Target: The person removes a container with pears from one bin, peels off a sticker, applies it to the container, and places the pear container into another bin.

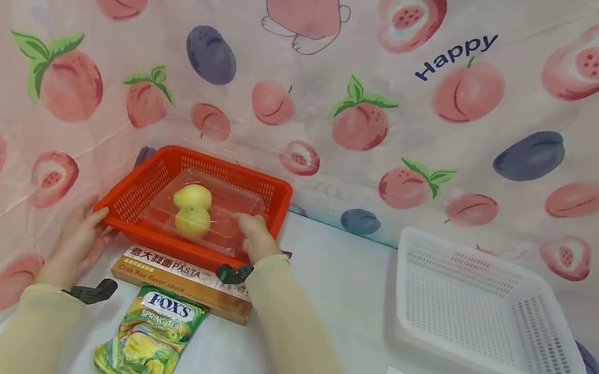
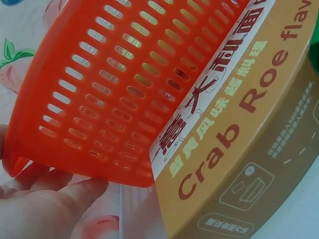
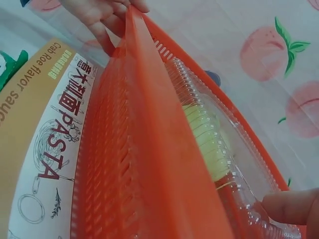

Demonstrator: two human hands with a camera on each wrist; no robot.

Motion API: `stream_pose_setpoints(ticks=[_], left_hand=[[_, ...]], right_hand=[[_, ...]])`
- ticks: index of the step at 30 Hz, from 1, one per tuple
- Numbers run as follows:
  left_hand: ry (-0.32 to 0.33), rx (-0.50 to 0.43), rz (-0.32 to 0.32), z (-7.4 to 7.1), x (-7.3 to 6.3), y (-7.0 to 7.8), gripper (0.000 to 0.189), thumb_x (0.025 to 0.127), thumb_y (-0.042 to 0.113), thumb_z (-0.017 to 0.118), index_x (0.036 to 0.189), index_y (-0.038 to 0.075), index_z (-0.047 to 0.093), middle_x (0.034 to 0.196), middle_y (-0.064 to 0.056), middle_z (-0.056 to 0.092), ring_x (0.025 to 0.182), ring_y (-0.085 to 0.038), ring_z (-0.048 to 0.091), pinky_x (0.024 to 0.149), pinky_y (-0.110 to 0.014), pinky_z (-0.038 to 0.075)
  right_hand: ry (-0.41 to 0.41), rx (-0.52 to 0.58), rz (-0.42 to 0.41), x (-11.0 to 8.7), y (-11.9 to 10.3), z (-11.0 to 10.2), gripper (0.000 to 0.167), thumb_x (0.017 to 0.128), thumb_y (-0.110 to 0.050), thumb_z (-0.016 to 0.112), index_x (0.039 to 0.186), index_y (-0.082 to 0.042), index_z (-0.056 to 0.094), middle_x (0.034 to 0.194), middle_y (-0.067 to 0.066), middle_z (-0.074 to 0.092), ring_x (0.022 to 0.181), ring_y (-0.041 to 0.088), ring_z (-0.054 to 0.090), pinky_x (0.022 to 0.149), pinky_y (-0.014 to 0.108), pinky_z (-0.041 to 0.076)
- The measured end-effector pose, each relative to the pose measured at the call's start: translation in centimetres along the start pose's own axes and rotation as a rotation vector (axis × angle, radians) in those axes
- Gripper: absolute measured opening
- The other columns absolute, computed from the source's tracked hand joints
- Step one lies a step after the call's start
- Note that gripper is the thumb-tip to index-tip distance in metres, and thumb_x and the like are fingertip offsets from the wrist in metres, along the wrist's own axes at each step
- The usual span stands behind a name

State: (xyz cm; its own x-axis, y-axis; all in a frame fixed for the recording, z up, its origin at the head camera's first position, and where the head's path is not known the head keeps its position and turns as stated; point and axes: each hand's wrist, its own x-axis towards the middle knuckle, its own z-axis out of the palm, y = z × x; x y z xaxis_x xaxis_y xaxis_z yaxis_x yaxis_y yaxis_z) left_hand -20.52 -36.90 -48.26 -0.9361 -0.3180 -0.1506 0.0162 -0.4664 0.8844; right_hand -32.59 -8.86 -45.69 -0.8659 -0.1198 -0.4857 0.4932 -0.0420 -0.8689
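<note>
A cloth (image 1: 302, 104) with peaches hangs behind the white worktop (image 1: 331, 279), where a clear box (image 1: 233, 202) with two yellow-green fruits (image 1: 192, 220) sits inside a red basket (image 1: 158, 239). The left hand (image 1: 76, 241) has its fingers pinching the basket's near left rim. The right hand (image 1: 257, 238) touches the box's right end, but whether its fingers grip cannot be told.

A red, slotted plastic basket (image 1: 163, 245) sits upright at the far left of the desk (image 1: 316, 297), its near left corner gripped by the left hand (image 1: 75, 244). Inside lies a clear plastic box (image 1: 233, 202) containing two round, pale yellow-green fruits (image 1: 193, 222); the right hand (image 1: 259, 240) touches its right side.
</note>
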Motion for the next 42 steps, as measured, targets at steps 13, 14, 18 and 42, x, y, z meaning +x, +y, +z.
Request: stream_pose_setpoints(ticks=[13, 14, 18, 42], left_hand=[[-0.042, -0.033, 0.050, -0.1, 0.1, -0.4, 0.062, 0.104, 0.024, 0.046, 0.157, 0.021, 0.014, 0.159, -0.008, 0.015, 0.139, -0.021, 0.025, 0.084, -0.019, 0.051], [-0.042, -0.032, 0.050, -0.1, 0.1, -0.4, 0.063, 0.104, 0.025, 0.047, 0.157, 0.021, 0.014, 0.159, -0.007, 0.015, 0.139, -0.021, 0.024, 0.084, -0.019, 0.051], [-0.049, -0.052, 0.060, -0.1, 0.0, -0.6, 0.063, 0.104, 0.024, 0.048, 0.157, 0.020, 0.015, 0.158, -0.007, 0.017, 0.137, -0.020, 0.028, 0.085, -0.020, 0.051], [-0.096, -0.116, 0.018, -0.3, -0.1, -0.5, 0.065, 0.102, 0.023, 0.051, 0.157, 0.024, 0.017, 0.156, -0.002, 0.020, 0.128, -0.012, 0.040, 0.086, -0.022, 0.051]], right_hand=[[-0.034, 0.103, -0.025, -0.8, -0.4, 0.3, 0.056, 0.092, -0.016, 0.070, 0.137, -0.005, 0.039, 0.119, 0.016, 0.055, 0.106, 0.035, 0.056, 0.092, 0.049, 0.050], [-0.037, 0.104, -0.030, -0.9, -0.4, 0.3, 0.056, 0.092, -0.016, 0.069, 0.138, -0.005, 0.039, 0.121, 0.016, 0.055, 0.107, 0.035, 0.056, 0.092, 0.050, 0.049], [-0.042, 0.099, -0.052, -1.2, -0.5, 0.3, 0.051, 0.093, -0.015, 0.068, 0.135, -0.005, 0.041, 0.120, 0.017, 0.055, 0.111, 0.037, 0.055, 0.093, 0.051, 0.048], [-0.155, -0.031, -0.102, -5.7, -5.9, -4.2, 0.033, 0.096, -0.022, 0.063, 0.122, -0.005, 0.051, 0.119, 0.019, 0.059, 0.095, 0.034, 0.063, 0.063, 0.047, 0.058]])
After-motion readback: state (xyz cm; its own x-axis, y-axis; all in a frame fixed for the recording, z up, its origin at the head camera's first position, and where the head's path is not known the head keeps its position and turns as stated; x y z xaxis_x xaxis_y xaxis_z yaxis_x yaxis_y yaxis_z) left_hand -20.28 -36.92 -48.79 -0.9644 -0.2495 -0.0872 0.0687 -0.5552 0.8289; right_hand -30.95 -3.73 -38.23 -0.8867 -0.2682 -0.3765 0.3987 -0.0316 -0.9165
